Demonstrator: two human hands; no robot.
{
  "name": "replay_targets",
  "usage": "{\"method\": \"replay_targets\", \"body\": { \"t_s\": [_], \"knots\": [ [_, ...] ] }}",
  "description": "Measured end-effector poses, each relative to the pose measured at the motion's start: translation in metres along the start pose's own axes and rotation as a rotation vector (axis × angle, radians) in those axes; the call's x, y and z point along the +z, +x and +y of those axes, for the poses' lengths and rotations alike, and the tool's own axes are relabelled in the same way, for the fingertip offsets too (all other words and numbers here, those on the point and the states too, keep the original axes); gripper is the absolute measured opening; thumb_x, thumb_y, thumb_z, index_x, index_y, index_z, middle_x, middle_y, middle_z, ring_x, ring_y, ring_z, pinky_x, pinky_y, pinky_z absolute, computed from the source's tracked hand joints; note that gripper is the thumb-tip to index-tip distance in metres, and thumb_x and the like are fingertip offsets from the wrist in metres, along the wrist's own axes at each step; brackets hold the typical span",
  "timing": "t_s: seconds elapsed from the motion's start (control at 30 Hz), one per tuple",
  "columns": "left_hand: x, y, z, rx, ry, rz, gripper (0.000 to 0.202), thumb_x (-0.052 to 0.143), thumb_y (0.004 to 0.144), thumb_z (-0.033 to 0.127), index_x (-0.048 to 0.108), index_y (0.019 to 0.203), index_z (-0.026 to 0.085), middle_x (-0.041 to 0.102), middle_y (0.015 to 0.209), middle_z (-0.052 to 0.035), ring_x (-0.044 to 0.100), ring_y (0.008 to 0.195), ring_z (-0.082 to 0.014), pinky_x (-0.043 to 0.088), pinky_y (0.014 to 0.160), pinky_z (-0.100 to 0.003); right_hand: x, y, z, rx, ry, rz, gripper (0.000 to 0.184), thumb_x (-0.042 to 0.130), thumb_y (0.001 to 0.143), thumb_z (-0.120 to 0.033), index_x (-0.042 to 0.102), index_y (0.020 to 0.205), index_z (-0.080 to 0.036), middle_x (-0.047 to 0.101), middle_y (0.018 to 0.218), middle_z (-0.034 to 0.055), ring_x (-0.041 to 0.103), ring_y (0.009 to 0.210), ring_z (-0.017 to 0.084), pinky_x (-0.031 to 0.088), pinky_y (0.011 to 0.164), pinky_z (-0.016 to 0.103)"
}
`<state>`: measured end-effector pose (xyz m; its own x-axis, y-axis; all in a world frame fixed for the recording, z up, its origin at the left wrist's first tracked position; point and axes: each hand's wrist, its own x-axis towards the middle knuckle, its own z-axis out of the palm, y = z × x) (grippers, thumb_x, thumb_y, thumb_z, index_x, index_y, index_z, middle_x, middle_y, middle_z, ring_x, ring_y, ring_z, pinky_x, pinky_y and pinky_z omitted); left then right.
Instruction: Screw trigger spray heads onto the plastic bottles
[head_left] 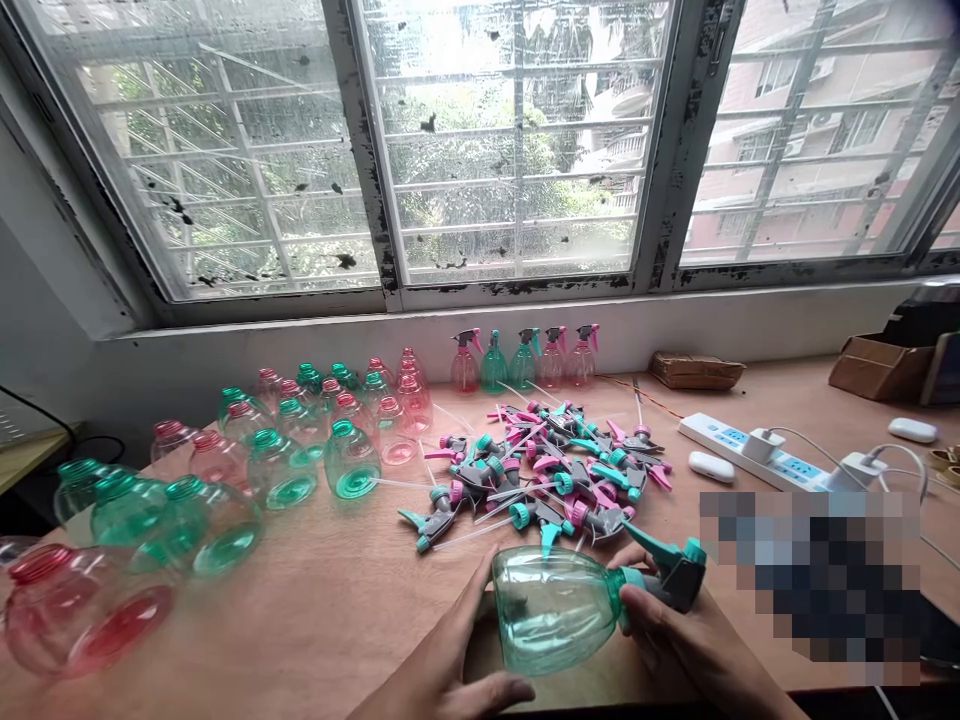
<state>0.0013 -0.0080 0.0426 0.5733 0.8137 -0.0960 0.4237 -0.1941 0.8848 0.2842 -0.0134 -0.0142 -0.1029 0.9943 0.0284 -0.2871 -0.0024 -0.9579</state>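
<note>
Though translucent, bulbous green bottle (553, 612)

- Behind the green sprayer (555, 612), the left hand (448, 662) is partly hidden.
- Right of it, details are obscured by a pixelated patch (832, 590).
- Far left of it, a bottle (13, 550) is cut off.

On the right side of the worktop (300, 620) lies a white power strip (721, 435) with two white plugs (762, 446). Farther back, a brown package (694, 372) lies below the dirty window (517, 180).
</note>
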Motion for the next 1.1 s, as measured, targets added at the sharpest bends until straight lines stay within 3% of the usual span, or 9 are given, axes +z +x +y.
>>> {"method": "replay_targets", "body": {
  "t_s": [0.23, 0.43, 0.57, 0.7, 0.77, 0.97, 1.1],
  "knots": [
    [0.001, 0.002, -0.006, 0.033, -0.016, 0.01, 0.095, 0.076, 0.081, 0.017, 0.023, 0.158, 0.033, 0.023, 0.169, -0.0011, 0.017, 0.156, -0.0288, 0.013, 0.128, -0.045, -0.002, 0.0, 0.002, -0.005, 0.007, -0.016, 0.034, 0.077, 0.085, -0.048, 0.062, 0.1, -0.021, 0.067, 0.063, -0.0019, 0.052, 0.048, 0.012, 0.039, 0.048, 0.025],
    [0.004, 0.002, -0.014, 0.178, -0.037, -0.017, 0.097, 0.064, 0.091, 0.015, -0.001, 0.159, 0.04, 0.009, 0.171, 0.002, 0.02, 0.155, -0.0256, 0.02, 0.127, -0.044, -0.002, 0.0, 0.0, -0.006, -0.035, -0.024, 0.04, 0.076, 0.085, -0.051, 0.059, 0.102, -0.02, 0.067, 0.062, -0.0028, 0.052, 0.044, 0.01, 0.04, 0.044, 0.022],
    [0.0, 0.002, -0.007, 0.076, -0.011, -0.015, 0.1, 0.074, 0.083, 0.018, 0.013, 0.16, 0.033, 0.017, 0.17, -0.0009, 0.011, 0.156, -0.032, 0.009, 0.127, -0.051, -0.001, 0.0, -0.001, 0.004, -0.041, -0.025, 0.041, 0.077, 0.084, -0.052, 0.059, 0.101, -0.019, 0.066, 0.062, -0.0024, 0.053, 0.045, 0.011, 0.04, 0.045, 0.023],
    [-0.003, 0.0, -0.001, 0.031, -0.019, -0.025, 0.09, 0.075, 0.083, 0.026, 0.027, 0.158, 0.029, 0.024, 0.168, -0.0028, 0.012, 0.156, -0.0345, 0.009, 0.126, -0.054, -0.002, 0.0, -0.001, 0.011, -0.051, -0.027, 0.041, 0.076, 0.083, -0.053, 0.061, 0.101, -0.02, 0.066, 0.063, -0.0016, 0.053, 0.048, 0.012, 0.039, 0.047, 0.025],
    [-0.003, 0.0, -0.005, 0.032, 0.003, -0.015, 0.092, 0.076, 0.082, 0.025, 0.025, 0.158, 0.03, 0.021, 0.169, -0.0022, 0.014, 0.156, -0.0333, 0.01, 0.127, -0.052, -0.002, -0.001, -0.002, 0.007, -0.054, -0.027, 0.04, 0.076, 0.084, -0.053, 0.061, 0.101, -0.021, 0.066, 0.064, -0.0018, 0.053, 0.048, 0.012, 0.039, 0.048, 0.025],
    [0.004, 0.002, -0.021, 0.159, -0.037, -0.027, 0.1, 0.065, 0.09, 0.015, -0.003, 0.16, 0.038, 0.026, 0.168, -0.0013, 0.032, 0.151, -0.0269, 0.023, 0.126, -0.046, -0.002, -0.001, -0.002, 0.024, -0.052, -0.034, 0.042, 0.076, 0.084, -0.054, 0.06, 0.102, -0.02, 0.067, 0.063, -0.0017, 0.054, 0.047, 0.012, 0.039, 0.048, 0.024],
    [0.004, -0.001, -0.013, 0.091, -0.046, 0.006, 0.104, 0.074, 0.083, 0.021, 0.006, 0.161, 0.034, 0.021, 0.169, -0.0002, 0.02, 0.155, -0.0313, 0.014, 0.127, -0.049, -0.002, 0.0, 0.0, 0.02, -0.023, -0.036, 0.04, 0.077, 0.084, -0.052, 0.061, 0.101, -0.02, 0.068, 0.063, -0.0009, 0.053, 0.049, 0.012, 0.039, 0.049, 0.024]
  ]
}}
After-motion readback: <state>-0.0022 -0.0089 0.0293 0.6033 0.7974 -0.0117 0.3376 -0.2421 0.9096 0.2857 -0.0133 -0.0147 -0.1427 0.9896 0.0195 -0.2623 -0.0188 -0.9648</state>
